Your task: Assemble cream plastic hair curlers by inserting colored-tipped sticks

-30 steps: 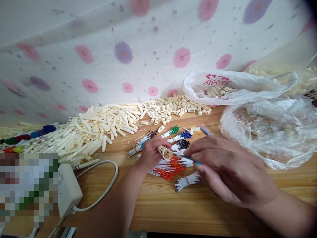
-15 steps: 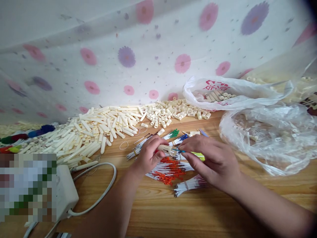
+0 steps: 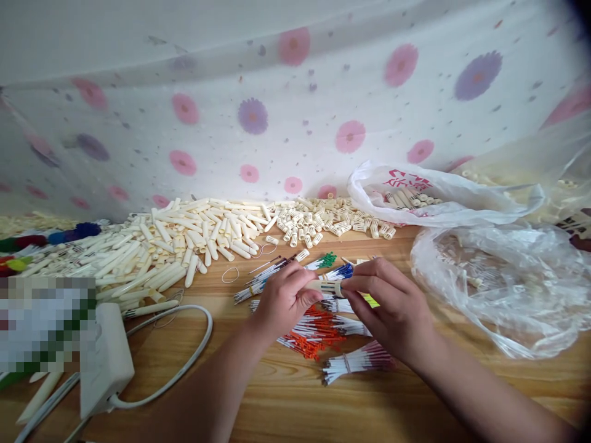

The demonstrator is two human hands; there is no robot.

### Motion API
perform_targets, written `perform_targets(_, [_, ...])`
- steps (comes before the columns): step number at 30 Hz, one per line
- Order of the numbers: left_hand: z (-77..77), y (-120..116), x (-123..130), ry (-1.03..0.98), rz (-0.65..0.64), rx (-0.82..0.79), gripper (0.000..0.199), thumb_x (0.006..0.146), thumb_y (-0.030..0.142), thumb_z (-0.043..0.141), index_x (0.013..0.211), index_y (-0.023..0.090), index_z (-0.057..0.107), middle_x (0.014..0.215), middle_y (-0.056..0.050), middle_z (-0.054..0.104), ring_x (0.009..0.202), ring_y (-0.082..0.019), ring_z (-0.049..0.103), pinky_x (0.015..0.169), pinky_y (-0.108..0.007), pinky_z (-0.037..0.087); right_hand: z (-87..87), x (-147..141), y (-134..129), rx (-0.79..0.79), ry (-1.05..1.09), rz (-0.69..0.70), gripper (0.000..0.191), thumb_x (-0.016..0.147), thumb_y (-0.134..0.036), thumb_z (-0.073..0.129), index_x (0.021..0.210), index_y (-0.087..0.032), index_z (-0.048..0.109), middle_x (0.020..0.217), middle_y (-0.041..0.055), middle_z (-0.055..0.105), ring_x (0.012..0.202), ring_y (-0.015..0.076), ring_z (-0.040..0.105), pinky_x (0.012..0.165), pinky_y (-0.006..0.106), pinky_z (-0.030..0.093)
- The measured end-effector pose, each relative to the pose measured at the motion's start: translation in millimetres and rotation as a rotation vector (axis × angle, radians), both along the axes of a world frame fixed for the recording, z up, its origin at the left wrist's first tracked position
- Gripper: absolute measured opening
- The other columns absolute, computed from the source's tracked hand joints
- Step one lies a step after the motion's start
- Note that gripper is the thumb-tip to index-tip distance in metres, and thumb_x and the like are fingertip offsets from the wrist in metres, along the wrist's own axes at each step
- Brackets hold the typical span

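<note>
A cream slotted pen barrel (image 3: 325, 287) lies level between my two hands above the table. My left hand (image 3: 284, 298) is closed around its left end. At its right end, the thumb and fingertips of my right hand (image 3: 392, 304) pinch the rim. A bit of blue shows through the barrel's slots. Below my hands lie orange-ended pen refills (image 3: 316, 332), spread in a loose fan. Nearer to me is a banded bundle of pink-ended refills (image 3: 353, 363). Green-ended refills (image 3: 323, 261) and blue-ended refills (image 3: 342, 272) lie just beyond, and yellow ends (image 3: 370, 300) are partly hidden by my right hand.
Long cream tubes (image 3: 203, 231) are heaped at the back left, with short slotted sleeves (image 3: 318, 218) beside them. Two plastic bags, one printed (image 3: 443, 212) and one clear (image 3: 508, 289), stand right. A white power strip (image 3: 107, 357) and its cable (image 3: 203, 344) lie front left.
My right hand has come up against the barrel's open end, where it earlier held a blue-ended refill. The barrel has turned more level, and the whole view has shifted slightly.
</note>
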State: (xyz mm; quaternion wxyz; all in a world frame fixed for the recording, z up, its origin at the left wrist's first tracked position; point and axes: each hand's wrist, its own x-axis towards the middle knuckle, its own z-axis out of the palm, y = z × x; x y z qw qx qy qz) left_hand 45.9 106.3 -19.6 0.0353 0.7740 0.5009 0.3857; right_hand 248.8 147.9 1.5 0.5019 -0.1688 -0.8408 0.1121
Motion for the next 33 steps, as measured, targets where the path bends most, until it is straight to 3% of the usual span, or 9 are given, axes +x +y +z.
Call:
perform_targets(12, [4.4, -1, 3, 0.117, 0.175, 0.044, 0.044, 0.087, 0.053, 0.043, 0.087, 0.015, 0.064, 0.076, -0.006, 0.056, 0.071, -0.017, 0.051, 0.063, -0.027, 0.039, -15.3, -16, -1, -0.597, 0.199, 0.055, 0.011, 0.086, -0.022, 0.057, 0.076, -0.019, 0.062, 0.073, -0.0004, 0.056, 0.071, 0.0113, 0.052, 0.066, 0.024, 0.041])
perform_targets(20, [3.0, -2, 2, 0.17, 0.241, 0.045, 0.039, 0.086, 0.051, 0.048, 0.087, 0.016, 0.065, 0.076, -0.005, 0.056, 0.071, -0.016, 0.052, 0.063, -0.025, 0.04, -17.0, -17, 0, -0.83, 0.247, 0.159, 0.015, 0.084, -0.03, 0.06, 0.075, -0.02, 0.066, 0.075, -0.0006, 0.059, 0.072, 0.0113, 0.052, 0.068, 0.024, 0.041])
perform_targets(25, [4.8, 1, -4, 0.124, 0.202, 0.034, 0.037, 0.086, 0.05, 0.049, 0.084, 0.016, 0.063, 0.076, -0.004, 0.055, 0.072, -0.016, 0.05, 0.064, -0.026, 0.038, -22.0, -18, 2, -0.868, 0.278, 0.186, 0.012, 0.082, -0.032, 0.062, 0.08, -0.022, 0.069, 0.08, 0.0006, 0.063, 0.077, 0.0133, 0.056, 0.073, 0.027, 0.043])
perform_targets(29, [5.3, 9, -25, -0.252, 0.256, -0.1, 0.034, 0.086, 0.048, 0.049, 0.077, 0.016, 0.055, 0.065, 0.001, 0.047, 0.062, -0.012, 0.045, 0.057, -0.023, 0.034, -23.8, -11, 17, -0.814, 0.262, 0.08, 0.017, 0.083, -0.034, 0.06, 0.092, -0.023, 0.068, 0.09, 0.0031, 0.066, 0.081, 0.0148, 0.059, 0.074, 0.029, 0.045])
perform_targets(31, [5.3, 13, -37, -0.465, 0.271, -0.197, 0.032, 0.084, 0.047, 0.052, 0.079, 0.016, 0.052, 0.063, 0.003, 0.045, 0.058, -0.01, 0.042, 0.055, -0.021, 0.034, -22.9, -13, 26, -0.751, 0.096, 0.057, 0.016, 0.083, -0.032, 0.059, 0.089, -0.02, 0.068, 0.086, 0.004, 0.067, 0.077, 0.015, 0.059, 0.07, 0.028, 0.045])
perform_targets(33, [6.8, 14, -47, -0.547, 0.244, -0.325, 0.029, 0.079, 0.044, 0.059, 0.079, 0.016, 0.052, 0.065, 0.004, 0.047, 0.057, -0.009, 0.043, 0.055, -0.021, 0.035, -20.8, -22, 31, -0.646, -0.17, 0.11, 0.015, 0.083, -0.026, 0.055, 0.083, -0.018, 0.068, 0.081, 0.0043, 0.067, 0.073, 0.0145, 0.059, 0.067, 0.026, 0.045])
